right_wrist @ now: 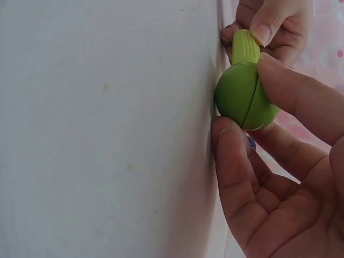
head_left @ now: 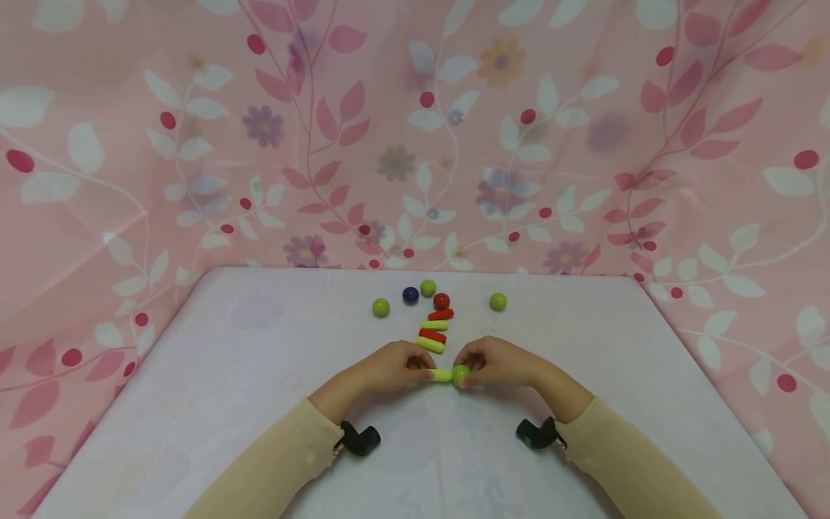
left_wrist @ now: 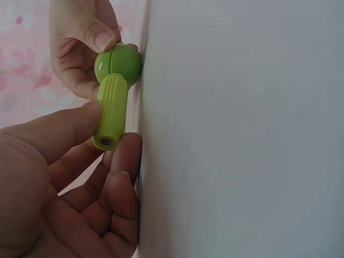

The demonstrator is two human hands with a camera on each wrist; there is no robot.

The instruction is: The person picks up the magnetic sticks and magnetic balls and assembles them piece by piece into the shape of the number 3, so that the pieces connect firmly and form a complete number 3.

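Note:
My left hand [head_left: 397, 365] pinches a yellow-green ribbed rod [left_wrist: 113, 110] between thumb and fingers; a small dark round spot shows on its near end in the left wrist view. With my right hand [head_left: 498, 362] I grip a green ball [right_wrist: 239, 97], which has a thin seam around it. Ball and rod meet end to end, low over the white table [head_left: 292, 461]. Just beyond my hands lie loose rods in a row: a yellow-green rod [head_left: 431, 345], a red rod [head_left: 432, 335], another yellow-green rod [head_left: 434, 325] and another red rod [head_left: 441, 314].
Farther back sit a red ball [head_left: 442, 301], a dark blue ball [head_left: 411, 295] and green balls at the left [head_left: 380, 308], middle [head_left: 428, 287] and right [head_left: 498, 301]. A pink floral curtain [head_left: 395, 130] hangs behind the table. Dark devices [head_left: 360, 440] are strapped at both wrists.

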